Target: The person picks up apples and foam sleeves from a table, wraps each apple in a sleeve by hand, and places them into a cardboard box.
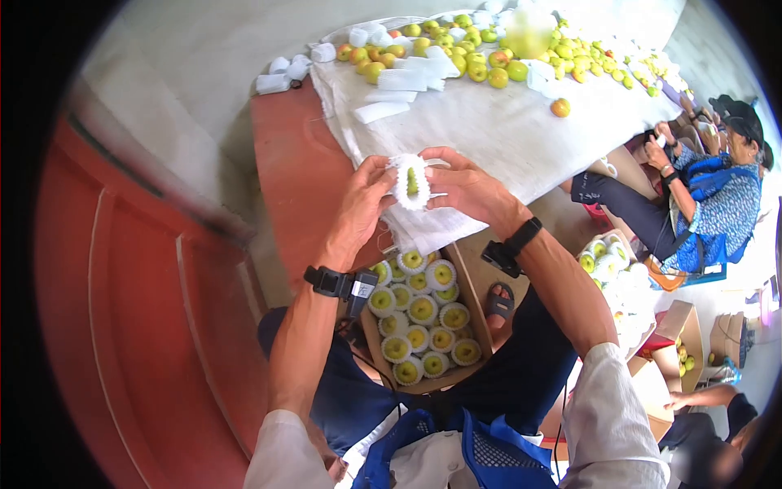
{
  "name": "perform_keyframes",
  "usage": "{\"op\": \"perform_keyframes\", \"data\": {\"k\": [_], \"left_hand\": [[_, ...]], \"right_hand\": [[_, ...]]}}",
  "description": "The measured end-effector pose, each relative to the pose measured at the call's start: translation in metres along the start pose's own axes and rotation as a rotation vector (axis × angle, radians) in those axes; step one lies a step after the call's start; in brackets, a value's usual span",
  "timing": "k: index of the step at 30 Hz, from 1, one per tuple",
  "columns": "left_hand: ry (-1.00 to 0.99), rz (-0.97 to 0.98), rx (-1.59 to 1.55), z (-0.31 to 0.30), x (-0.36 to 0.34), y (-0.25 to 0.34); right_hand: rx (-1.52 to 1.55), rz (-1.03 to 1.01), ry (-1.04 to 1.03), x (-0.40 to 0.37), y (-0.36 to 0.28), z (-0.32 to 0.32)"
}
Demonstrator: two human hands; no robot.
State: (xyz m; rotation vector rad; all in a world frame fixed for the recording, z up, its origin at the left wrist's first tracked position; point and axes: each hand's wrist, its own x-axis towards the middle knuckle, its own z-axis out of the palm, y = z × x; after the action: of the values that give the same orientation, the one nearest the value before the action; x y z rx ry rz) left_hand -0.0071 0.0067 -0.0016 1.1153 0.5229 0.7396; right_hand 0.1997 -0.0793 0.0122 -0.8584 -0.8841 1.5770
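Note:
Over the near edge of the cloth-covered table, both hands hold a green apple (412, 184) partly inside a white foam net sleeve (400, 189). My left hand (365, 196) grips the sleeve from the left, fingers curled against it. From the other side, my right hand (472, 189) presses its thumb and fingers to the sleeve's edge. A strip of green skin shows through the sleeve's opening. Below, between my legs, a cardboard box (471, 295) holds several netted apples (423, 310) in layers.
Loose apples (570, 57) and empty foam sleeves (401, 80) lie along the far side of the white cloth (481, 122). A red door (147, 318) stands at left. Seated at right, a person (717, 187) works near another box of netted apples (607, 262).

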Motion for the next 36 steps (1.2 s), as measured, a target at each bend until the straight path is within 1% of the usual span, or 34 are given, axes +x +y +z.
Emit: {"op": "perform_keyframes", "data": {"k": [2,4,5,6,8,10,12,13,14,16,18,20,22,24,25,27,28,29,30,31,34,36], "left_hand": [[0.101,-0.017,-0.030,-0.003,0.004,-0.010],[0.015,0.070,-0.051,-0.021,0.014,-0.030],[0.027,0.011,-0.064,-0.016,0.010,-0.024],[-0.041,0.014,-0.035,-0.025,0.014,-0.029],[-0.056,-0.001,0.051,-0.019,0.010,-0.022],[-0.088,-0.019,0.083,-0.019,0.008,-0.014],[-0.052,-0.046,0.108,-0.012,0.006,-0.008],[-0.116,-0.012,0.097,-0.015,0.009,-0.012],[-0.139,-0.014,0.094,-0.018,0.011,-0.015],[-0.116,-0.024,0.142,-0.019,0.011,-0.020],[-0.128,-0.039,0.120,-0.018,0.014,-0.025],[-0.033,-0.105,0.023,-0.017,0.015,-0.025],[-0.076,-0.085,0.021,-0.020,0.017,-0.026],[-0.078,-0.090,0.051,-0.025,0.020,-0.028],[-0.088,-0.077,0.051,-0.029,0.023,-0.030],[-0.094,-0.071,0.043,-0.044,0.029,-0.037],[-0.093,-0.067,0.035,-0.044,0.030,-0.037],[-0.101,-0.066,0.033,-0.043,0.030,-0.037],[-0.059,-0.079,0.059,-0.038,0.027,-0.033],[-0.020,-0.093,0.084,-0.034,0.026,-0.032],[-0.023,-0.095,0.079,-0.034,0.029,-0.036],[-0.022,-0.076,0.085,-0.032,0.028,-0.039]], "right_hand": [[0.032,0.014,0.012,0.005,0.008,-0.011],[0.015,-0.002,-0.012,0.002,0.010,-0.012],[-0.014,-0.012,-0.061,0.002,0.011,-0.014],[-0.018,-0.034,-0.100,0.003,0.015,-0.017],[-0.047,-0.032,-0.060,-0.004,0.008,-0.007],[0.019,-0.030,-0.058,-0.001,0.011,-0.010],[0.034,-0.038,-0.032,-0.002,0.008,-0.010],[0.065,-0.024,-0.065,-0.002,0.007,-0.011],[0.095,-0.010,-0.100,-0.001,0.008,-0.012],[0.102,-0.018,-0.077,0.001,0.016,-0.016],[0.113,-0.024,-0.059,0.005,0.022,-0.022],[0.137,-0.018,-0.033,0.007,0.025,-0.027],[0.123,-0.045,-0.013,0.013,0.033,-0.034],[-0.023,-0.268,-0.081,0.027,0.047,-0.046],[-0.028,-0.272,-0.077,0.023,0.042,-0.045],[0.002,-0.153,-0.123,0.017,0.033,-0.042],[-0.003,-0.156,-0.118,0.022,0.038,-0.047],[-0.061,-0.239,-0.149,0.028,0.044,-0.050],[-0.119,-0.322,-0.178,0.029,0.047,-0.049],[-0.124,-0.327,-0.169,0.029,0.049,-0.049],[-0.082,-0.316,-0.099,0.020,0.038,-0.041],[0.132,-0.061,-0.046,0.006,0.023,-0.035]]}}
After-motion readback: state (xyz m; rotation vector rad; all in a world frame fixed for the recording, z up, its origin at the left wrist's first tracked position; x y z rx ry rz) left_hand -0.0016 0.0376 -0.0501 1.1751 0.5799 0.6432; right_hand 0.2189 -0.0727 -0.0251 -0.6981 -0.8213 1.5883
